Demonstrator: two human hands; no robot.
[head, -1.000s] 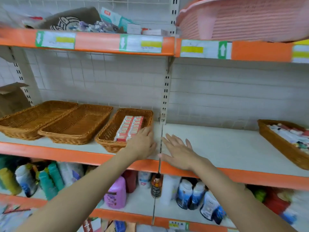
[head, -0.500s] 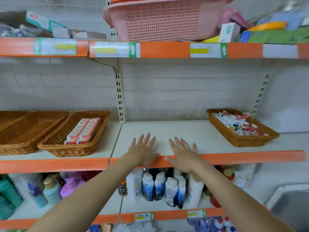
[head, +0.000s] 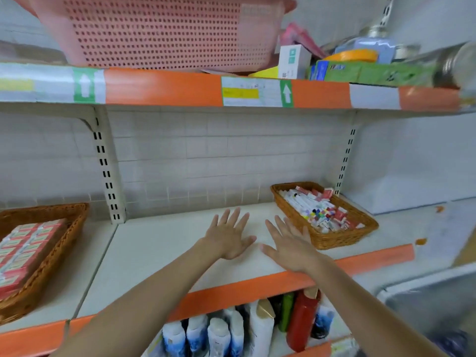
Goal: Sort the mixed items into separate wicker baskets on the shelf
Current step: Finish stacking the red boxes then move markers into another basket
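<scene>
My left hand (head: 229, 237) and my right hand (head: 289, 242) hover side by side over the white middle shelf (head: 159, 251), palms down, fingers spread, holding nothing. Just right of my right hand stands a wicker basket (head: 334, 239) filled with a jumble of white tubes, small red packets and coloured bits (head: 315, 211). At the far left edge another wicker basket (head: 59, 243) holds neat rows of red and white boxes (head: 23, 251).
A pink perforated plastic basket (head: 159, 32) sits on the upper shelf with a white box (head: 293, 60), a green carton (head: 365, 72) and jars. Bottles (head: 221, 336) fill the lower shelf. A metal sink edge (head: 425, 302) lies at the lower right.
The view has swung to the right along the shelf. Both open hands moved right with it, from beside the box basket to next to the mixed-item basket.
</scene>
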